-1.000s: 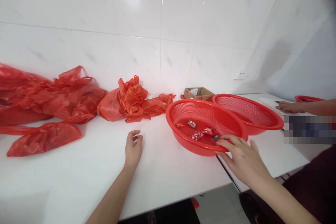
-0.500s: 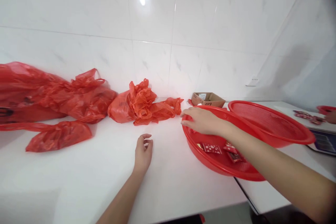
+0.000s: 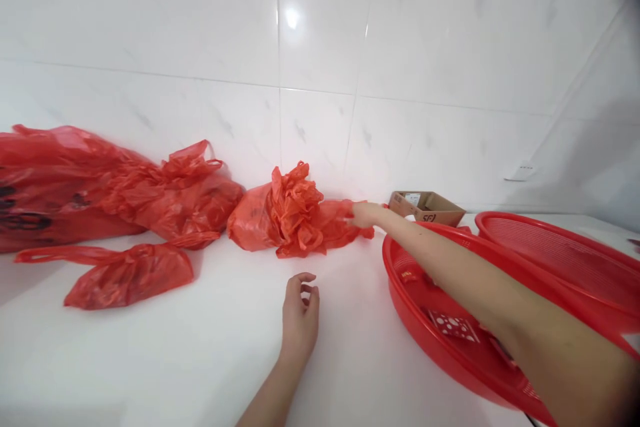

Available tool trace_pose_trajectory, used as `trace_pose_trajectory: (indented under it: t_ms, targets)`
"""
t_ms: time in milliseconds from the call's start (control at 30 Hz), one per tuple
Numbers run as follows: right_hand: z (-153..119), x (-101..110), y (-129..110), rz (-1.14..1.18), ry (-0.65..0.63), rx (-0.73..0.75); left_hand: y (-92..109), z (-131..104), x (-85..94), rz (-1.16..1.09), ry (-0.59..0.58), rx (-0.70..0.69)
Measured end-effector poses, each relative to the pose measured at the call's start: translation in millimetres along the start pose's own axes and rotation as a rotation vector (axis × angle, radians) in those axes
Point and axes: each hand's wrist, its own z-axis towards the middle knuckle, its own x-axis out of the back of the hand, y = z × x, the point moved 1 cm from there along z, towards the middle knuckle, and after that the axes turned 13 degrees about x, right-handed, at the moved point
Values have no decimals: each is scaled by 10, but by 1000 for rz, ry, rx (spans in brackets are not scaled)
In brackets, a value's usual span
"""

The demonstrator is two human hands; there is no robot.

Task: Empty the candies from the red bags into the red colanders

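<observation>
My right hand (image 3: 366, 215) reaches over the near red basket to the loose end of a crumpled red plastic bag (image 3: 297, 213) by the wall. Its fingers look closed on the thin plastic, though the fingertips are small and blurred. My left hand (image 3: 301, 313) rests on the white table in front of that bag, fingers loosely curled and apart, holding nothing. Under my right forearm, the near red plastic basket (image 3: 400, 293) holds a few small wrapped packets, among them a red one with white dots (image 3: 454, 325). The forearm hides part of its contents.
A second red basket (image 3: 500, 220) overlaps the first on the right. An open cardboard box (image 3: 440, 217) stands against the tiled wall. Larger red bags (image 3: 150, 193) lie to the left, with a small filled red bag (image 3: 133, 277) in front. A socket (image 3: 521, 171) is on the wall.
My right hand has gone from the basket's rim to the red bag's loose end, which now spreads lower. The view has turned right; my left hand keeps its curled pose on the table.
</observation>
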Motion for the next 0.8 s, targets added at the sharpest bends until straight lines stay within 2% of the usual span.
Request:
trace_pose_trajectory:
  t_ms: [100, 200, 333, 467, 533, 600, 700, 800]
  targets:
    - [157, 293, 127, -37, 159, -87, -7, 6, 0, -13, 9, -30]
    - [165, 578, 191, -33, 294, -124, -10, 22, -7, -15, 15, -47]
    - [-82, 831, 77, 12, 402, -39, 8, 23, 2, 10, 48, -109]
    - [-506, 983, -197, 115, 467, 104, 115, -145, 75, 17, 165, -366]
    - [-762, 1008, -378, 246, 461, 204, 235, -315, 94, 0, 217, -490]
    - [-1042, 977, -595, 397, 406, 298, 395, -498, 59, 2, 222, -558]
    - [-1485, 842, -962, 588, 261, 384, 611, -659, -82, 89, 161, -522]
    - [-1896, 732, -1263, 725, 161, 481, 647, -599, -120, 179, 204, -462]
